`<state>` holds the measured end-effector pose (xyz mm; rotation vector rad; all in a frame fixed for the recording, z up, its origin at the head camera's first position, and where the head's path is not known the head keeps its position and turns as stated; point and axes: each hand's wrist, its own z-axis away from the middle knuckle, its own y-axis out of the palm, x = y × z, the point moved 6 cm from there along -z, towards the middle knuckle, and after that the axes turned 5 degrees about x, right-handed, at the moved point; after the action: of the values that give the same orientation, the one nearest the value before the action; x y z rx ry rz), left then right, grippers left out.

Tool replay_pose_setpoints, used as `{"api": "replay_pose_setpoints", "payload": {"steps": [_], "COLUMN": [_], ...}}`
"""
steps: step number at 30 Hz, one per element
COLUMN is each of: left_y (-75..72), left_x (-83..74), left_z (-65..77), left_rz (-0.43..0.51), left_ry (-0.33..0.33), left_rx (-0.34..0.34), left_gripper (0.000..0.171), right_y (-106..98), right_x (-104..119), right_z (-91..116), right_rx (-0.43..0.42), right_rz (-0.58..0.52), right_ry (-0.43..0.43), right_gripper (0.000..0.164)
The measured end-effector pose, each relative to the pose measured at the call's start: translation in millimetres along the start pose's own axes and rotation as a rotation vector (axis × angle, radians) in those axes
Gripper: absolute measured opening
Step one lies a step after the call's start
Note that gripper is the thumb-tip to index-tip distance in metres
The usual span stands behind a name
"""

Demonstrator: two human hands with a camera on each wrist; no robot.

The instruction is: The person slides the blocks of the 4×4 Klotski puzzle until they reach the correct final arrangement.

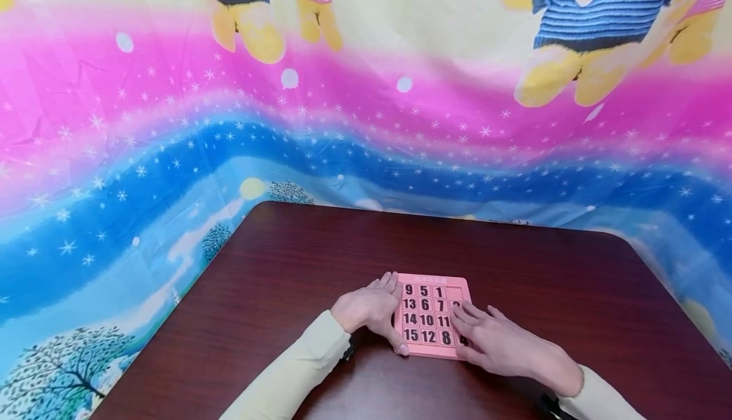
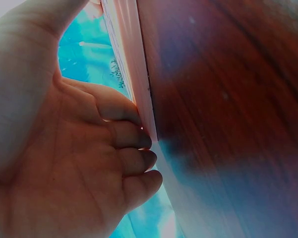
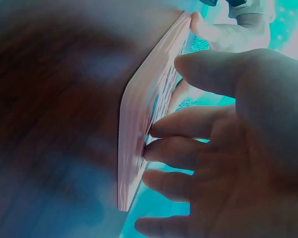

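Note:
A pink sliding number puzzle (image 1: 434,349) lies flat on the table, with black numerals on its square tiles. The top row reads 9, 5, 1, followed by a bare slot (image 1: 455,292) at the far right corner. My left hand (image 1: 372,309) rests along the puzzle's left side, fingers at the far corner and thumb stretched to the near corner. In the left wrist view, its fingertips (image 2: 148,158) meet the side of the frame. My right hand (image 1: 503,344) lies over the right column with fingers extended, partly hiding its tiles. Its fingertips (image 3: 151,131) touch the puzzle's face.
The dark reddish-brown wooden table (image 1: 320,242) has rounded far corners. A patterned cloth (image 1: 366,102) in pink, blue and cream hangs behind and around it, printed with bears and snowflakes. Both forearms reach in from the near edge in pale sleeves (image 1: 291,369).

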<state>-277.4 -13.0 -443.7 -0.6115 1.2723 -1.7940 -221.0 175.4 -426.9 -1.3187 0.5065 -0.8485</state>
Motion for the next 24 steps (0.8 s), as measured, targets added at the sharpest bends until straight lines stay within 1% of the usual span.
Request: {"api": "replay_pose_setpoints", "payload": {"steps": [5,15,19,24], "left_y": [0.3,0.7,0.9,2.4], "left_x": [0.2,-0.9,-0.3,0.4], "left_z": [0.3,-1.4,-1.3,-1.6], "left_rz": [0.004,-0.002,-0.006,-0.003], "left_ry": [-0.014,-0.015,-0.016,-0.017], "left_rx": [0.005,0.003,0.002,0.006], "left_gripper": [0.132,0.131,0.131,0.132], "right_y": [-1,-2,-3,-4], "right_x": [3,1,-2,-8], "right_z": [1,-7,-11,-18], "right_rx": [-0.009,-0.019,-0.025,-0.001], "right_rz": [0.008,0.044,0.033,0.011], "right_ry": [0.000,0.013,0.012,0.029], "right_gripper": [0.059,0.055,0.053,0.054]}}
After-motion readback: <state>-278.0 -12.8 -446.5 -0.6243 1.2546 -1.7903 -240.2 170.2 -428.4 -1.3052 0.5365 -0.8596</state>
